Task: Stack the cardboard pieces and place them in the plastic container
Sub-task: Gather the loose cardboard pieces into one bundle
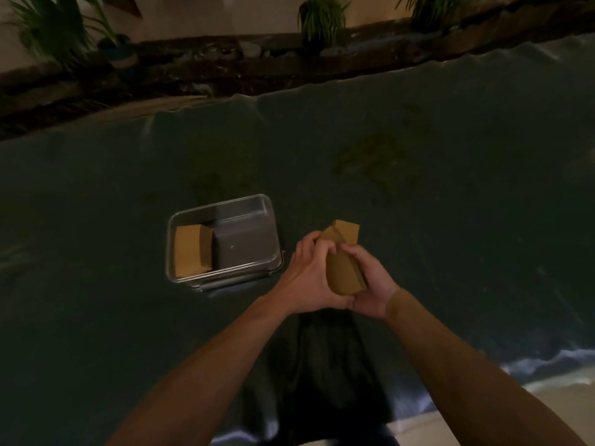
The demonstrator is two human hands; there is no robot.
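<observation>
A clear plastic container (272, 220) sits on the dark sheet, left of my hands. A stack of brown cardboard pieces (191, 251) lies in its left half; the right half shows its bare bottom. Both hands grip a small stack of cardboard pieces (343, 272) above the sheet, to the right of the container. My left hand (306, 278) wraps the stack's left side. My right hand (367, 284) cups it from below and from the right. A loose cardboard piece (349, 231) shows just beyond my fingers; I cannot tell whether it belongs to the held stack.
A dark plastic sheet (450, 220) covers the floor. Its far edge runs along a dark wooden border (225, 69) with potted plants (51, 30) behind it. Bare pale floor (553, 410) shows at the lower right. My dark-clothed legs (322, 381) are below my arms.
</observation>
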